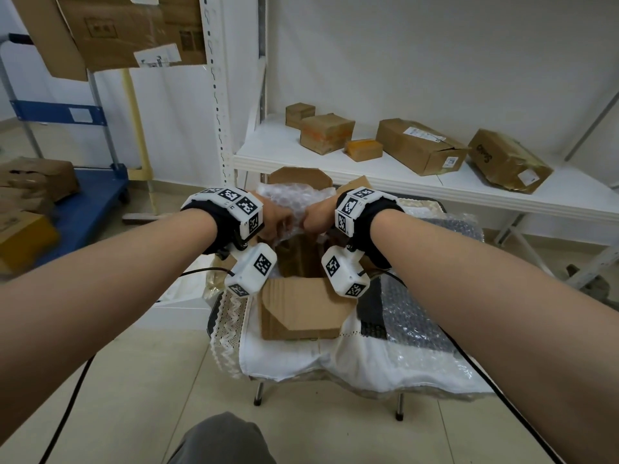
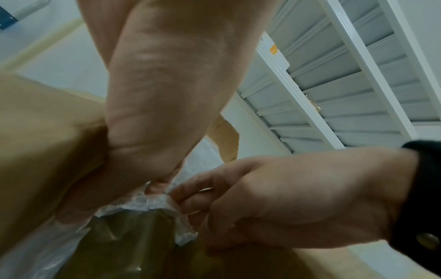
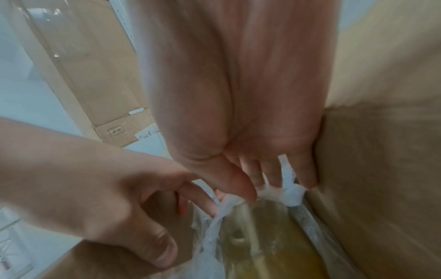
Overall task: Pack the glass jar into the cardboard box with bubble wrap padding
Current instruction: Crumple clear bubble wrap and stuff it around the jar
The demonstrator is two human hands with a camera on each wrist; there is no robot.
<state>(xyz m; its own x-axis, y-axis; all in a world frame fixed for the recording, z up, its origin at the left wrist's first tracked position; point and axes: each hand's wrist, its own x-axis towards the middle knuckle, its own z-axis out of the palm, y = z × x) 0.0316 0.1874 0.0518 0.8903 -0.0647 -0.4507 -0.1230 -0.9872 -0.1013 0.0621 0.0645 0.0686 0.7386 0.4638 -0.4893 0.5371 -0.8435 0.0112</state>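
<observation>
An open cardboard box [image 1: 301,309] stands on a small cloth-covered table [image 1: 284,360], flaps spread. Over its mouth both hands hold a crumpled sheet of bubble wrap [image 1: 294,199]. My left hand [image 1: 278,222] pinches the wrap's edge [image 2: 148,203] with its fingertips [image 2: 158,186]. My right hand [image 1: 316,221] pinches the wrap [image 3: 290,196] right beside it, knuckles nearly touching. Below the fingers, inside the wrap, lies a rounded amber, glassy shape [image 3: 262,241], seemingly the jar; the head view hides it.
A second bubble wrap sheet [image 1: 415,316] lies on the table to the right of the box. Behind stands a white shelf [image 1: 335,169] with several cardboard boxes [image 1: 418,145]. A blue cart [image 1: 90,192] with boxes stands at the left. Cables hang from both wrists.
</observation>
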